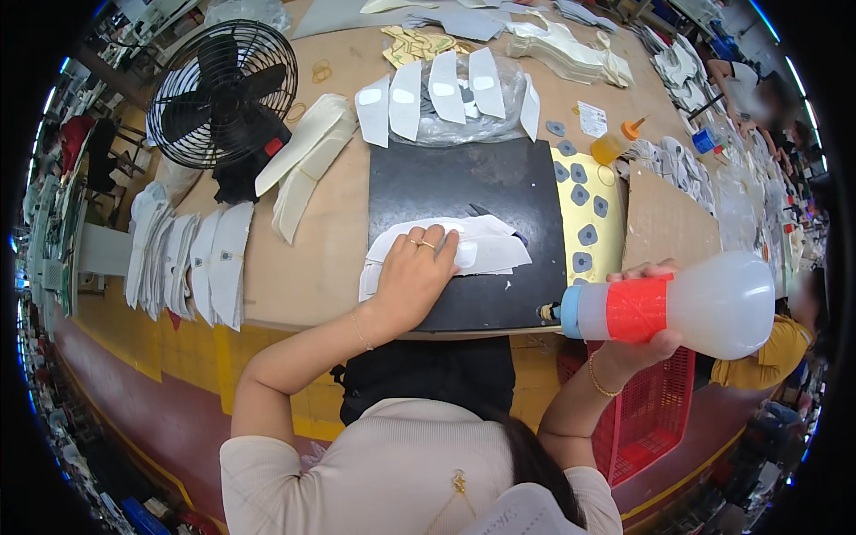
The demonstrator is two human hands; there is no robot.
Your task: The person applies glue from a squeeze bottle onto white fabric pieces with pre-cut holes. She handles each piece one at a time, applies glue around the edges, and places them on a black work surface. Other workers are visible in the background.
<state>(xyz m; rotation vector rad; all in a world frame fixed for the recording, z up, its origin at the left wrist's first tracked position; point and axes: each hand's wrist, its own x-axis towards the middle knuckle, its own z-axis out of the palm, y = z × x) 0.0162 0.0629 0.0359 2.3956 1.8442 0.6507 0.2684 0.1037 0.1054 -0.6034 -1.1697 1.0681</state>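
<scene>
Busy workshop floor all round, and up front a broad tan desk (pixel 299 285) with a black mat (pixel 464 178) running up to its near edge. Onto the fingers: the left hand (pixel 415 267) sits palm down, fingers slightly parted and gently bent, tips resting on overlapping white pieces (pixel 495 259) on the near half of the mat; they press rather than pinch. Over to the right hand (pixel 633 352), wrapped round the red band (pixel 637 309) of a cloudy squeeze bottle (pixel 722 303), thumb on the near side. That bottle lies sideways in the grip, nozzle (pixel 547 312) aimed left at the mat's near right corner; touching or just above, I can't tell. Trouble could start right there: too hard a squeeze might dribble onto the mat or over the desk's near edge. A sideways push from those left fingertips could skew the overlapping pieces, too. Further out, a yellow sheet (pixel 606 241) dotted with grey patches (pixel 588 235) lies along the mat's right edge, so a stray drip could spoil it. Beyond the mat's far edge, a clear bag (pixel 446 131) carries more white shapes.
</scene>
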